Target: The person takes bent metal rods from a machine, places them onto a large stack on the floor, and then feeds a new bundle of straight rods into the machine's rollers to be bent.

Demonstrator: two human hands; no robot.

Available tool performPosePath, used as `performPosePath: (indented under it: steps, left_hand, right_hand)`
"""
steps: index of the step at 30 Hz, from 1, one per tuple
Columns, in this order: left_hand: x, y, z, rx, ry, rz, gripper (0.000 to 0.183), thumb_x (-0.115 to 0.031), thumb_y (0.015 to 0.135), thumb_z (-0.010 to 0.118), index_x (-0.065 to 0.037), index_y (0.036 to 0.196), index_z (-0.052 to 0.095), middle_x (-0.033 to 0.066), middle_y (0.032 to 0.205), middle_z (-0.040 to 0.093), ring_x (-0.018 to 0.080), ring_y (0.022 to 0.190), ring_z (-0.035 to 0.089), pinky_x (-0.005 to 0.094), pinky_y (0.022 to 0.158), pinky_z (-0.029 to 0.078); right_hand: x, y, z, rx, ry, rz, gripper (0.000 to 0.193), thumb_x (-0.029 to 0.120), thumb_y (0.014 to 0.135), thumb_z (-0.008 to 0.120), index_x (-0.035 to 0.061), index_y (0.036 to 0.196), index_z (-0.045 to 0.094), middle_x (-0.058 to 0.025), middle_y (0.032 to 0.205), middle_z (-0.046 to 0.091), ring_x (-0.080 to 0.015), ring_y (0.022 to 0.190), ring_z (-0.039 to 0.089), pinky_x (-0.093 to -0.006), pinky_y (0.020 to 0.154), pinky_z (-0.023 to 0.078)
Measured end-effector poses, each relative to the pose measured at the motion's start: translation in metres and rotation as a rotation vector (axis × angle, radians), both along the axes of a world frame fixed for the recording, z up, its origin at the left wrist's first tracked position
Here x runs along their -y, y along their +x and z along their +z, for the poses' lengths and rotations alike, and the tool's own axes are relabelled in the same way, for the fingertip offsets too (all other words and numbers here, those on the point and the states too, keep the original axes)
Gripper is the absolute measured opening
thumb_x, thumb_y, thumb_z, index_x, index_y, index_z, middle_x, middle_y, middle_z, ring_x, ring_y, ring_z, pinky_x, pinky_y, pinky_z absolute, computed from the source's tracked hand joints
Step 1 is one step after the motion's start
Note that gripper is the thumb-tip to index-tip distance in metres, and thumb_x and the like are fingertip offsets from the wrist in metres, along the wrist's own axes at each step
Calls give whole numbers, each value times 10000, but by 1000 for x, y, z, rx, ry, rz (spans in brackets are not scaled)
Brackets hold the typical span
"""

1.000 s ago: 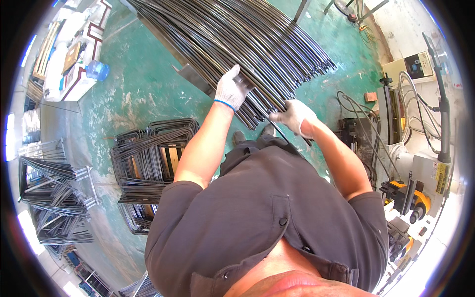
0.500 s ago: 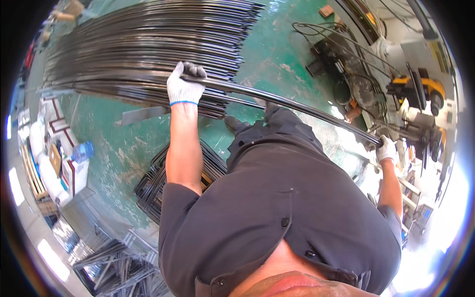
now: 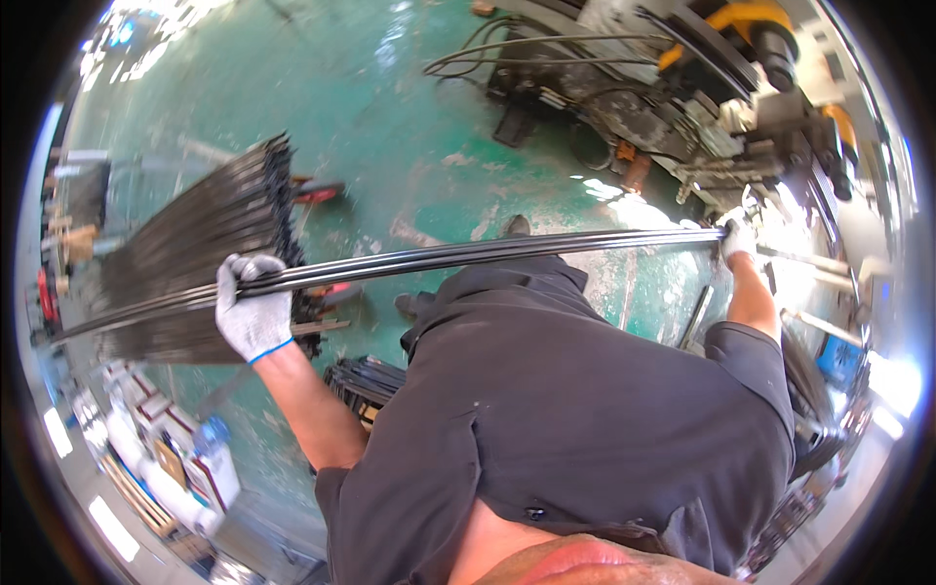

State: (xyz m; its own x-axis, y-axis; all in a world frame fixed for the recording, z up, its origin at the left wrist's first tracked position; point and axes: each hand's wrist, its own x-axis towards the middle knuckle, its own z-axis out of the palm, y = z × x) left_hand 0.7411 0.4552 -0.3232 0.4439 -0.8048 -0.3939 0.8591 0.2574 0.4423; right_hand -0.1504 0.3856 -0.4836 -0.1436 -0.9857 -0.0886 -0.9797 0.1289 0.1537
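A few long, thin, dark metal tubes point(image 3: 507, 250) run side by side across my body, roughly level, and reach past my left hand toward the far left. My left hand point(image 3: 255, 304), in a white knitted glove with a blue cuff edge, is closed around them. At their right end, my gloved right hand point(image 3: 740, 240) grips the tubes near their tips. Beyond my left hand lies a large stack of similar dark metal tubes point(image 3: 210, 219), their ends facing me. Exactly how many tubes I hold cannot be made out.
Machinery with yellow-and-black parts point(image 3: 751, 34) and cables point(image 3: 487, 49) stands at the far right on the green floor point(image 3: 370, 146). A bundle of dark frames point(image 3: 366, 380) lies beside my left side. White boxes point(image 3: 216, 473) and a blue water bottle point(image 3: 211, 435) are at lower left.
My body has turned to the right, so the stack now sits further left and the machinery nearer the middle. The held tubes have swung closer to level and moved away from the stack.
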Motion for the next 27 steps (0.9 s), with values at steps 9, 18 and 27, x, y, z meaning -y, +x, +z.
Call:
performPosePath:
  steps: [9,18,27]
  left_hand:
    - [151,-134,68,174,-254,-294,121,-100,1027,611,9,1078,624,68,877,591,200,782,545,388,858,494]
    - [302,-164,84,77,-460,-604,166,-71,1013,603,29,1146,611,95,914,607,223,845,575,431,954,493]
    - [382,-287,11,-29,-227,-933,127,-46,986,595,5,1080,663,193,958,708,372,1003,673,606,1164,414]
  right_hand:
    - [22,121,23,323,-318,98,175,3,745,656,100,889,640,-166,883,644,-398,965,626,-511,991,472]
    - [7,38,35,807,-695,-1063,172,130,909,646,9,1002,725,-146,953,743,-260,854,695,-410,804,541]
    - [157,240,111,2530,-1215,-894,75,-17,984,601,-21,1036,547,-161,926,620,-357,936,665,-620,935,596]
